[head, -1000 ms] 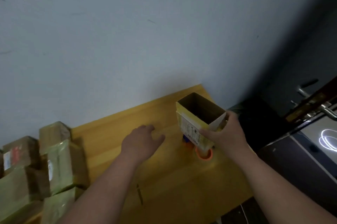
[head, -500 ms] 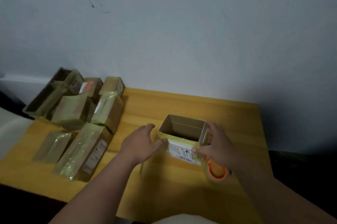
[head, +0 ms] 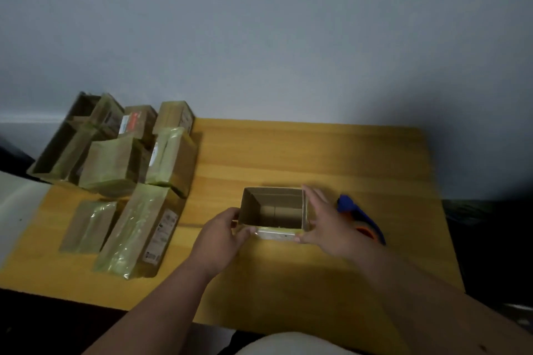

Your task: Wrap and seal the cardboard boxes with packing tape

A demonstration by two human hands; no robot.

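1. On the yellow wooden table (head: pixel 317 152), near the front edge and about the middle, sits your open cardboard box (head: pixel 274 209), its top open so you look straight down into the brown inside.
2. Your left hand (head: pixel 219 239) is at the box's near-left corner, fingers curled round the left wall and the thumb pressed on the near side, so it grips the box.
3. Your right hand (head: pixel 326 227) is at the near-right corner: fingers run straight and spread up along the right wall, thumb tip pinching the pale near face (a printed label seems to be there, too blurred to read).
4. Just beside that right hand, to its right and partly hidden behind it, lies the tape dispenser (head: pixel 360 216), blue with a bit of orange showing. It rests on the table, and you aren't touching it as far as I can tell.
5. Over on the left side of the table is the cluster of wrapped boxes (head: pixel 129 175), shiny with greenish tape, some stacked and leaning, two lying flat nearer to you. They are well apart from the open box.
6. Behind it all, a plain grey wall (head: pixel 259 37) with a few dark scuff marks up top.
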